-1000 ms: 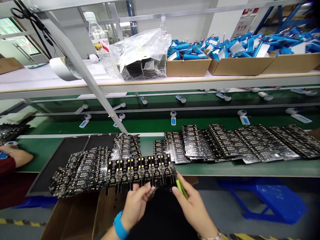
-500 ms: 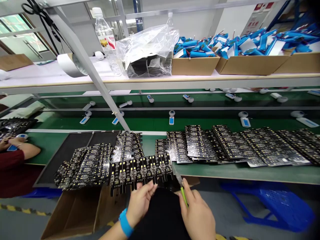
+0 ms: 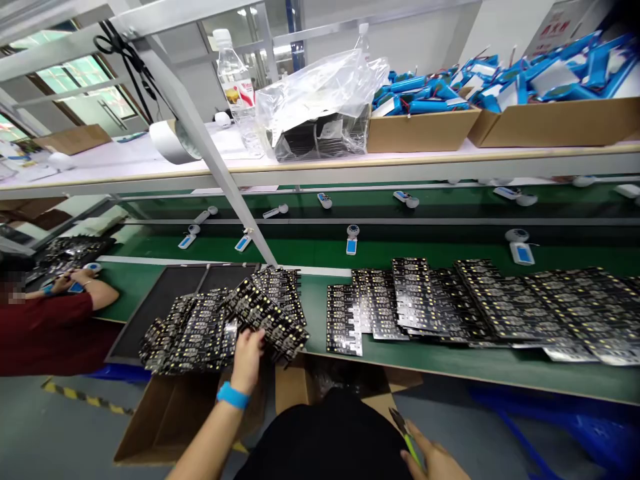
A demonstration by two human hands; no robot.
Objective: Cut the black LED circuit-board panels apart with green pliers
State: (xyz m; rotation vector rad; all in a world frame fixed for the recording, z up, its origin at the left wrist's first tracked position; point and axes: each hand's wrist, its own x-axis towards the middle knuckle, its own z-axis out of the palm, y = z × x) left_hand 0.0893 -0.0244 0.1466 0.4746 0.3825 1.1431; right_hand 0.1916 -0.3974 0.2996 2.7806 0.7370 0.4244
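My left hand (image 3: 247, 360), with a blue wristband, grips a black circuit board panel (image 3: 265, 317) and holds it tilted over a heap of similar black panels (image 3: 190, 330) at the left of the green bench. My right hand (image 3: 433, 460) is low at the bottom edge, closed around green-handled cutters (image 3: 405, 437) with the tips pointing up and left. A long spread of overlapping black panels (image 3: 450, 303) lies to the right of the left hand on the green bench (image 3: 450, 363).
An open cardboard box (image 3: 165, 420) stands under the bench edge below my left hand. A green conveyor (image 3: 400, 250) behind carries small white-and-blue devices. The shelf above holds boxes of blue batteries (image 3: 425, 110), a plastic bag and a water bottle. A person in red (image 3: 50, 320) works at left.
My left hand has carried the panel up and left onto the heap. My right hand with the cutters has dropped away toward the bottom edge. The camera has turned left.
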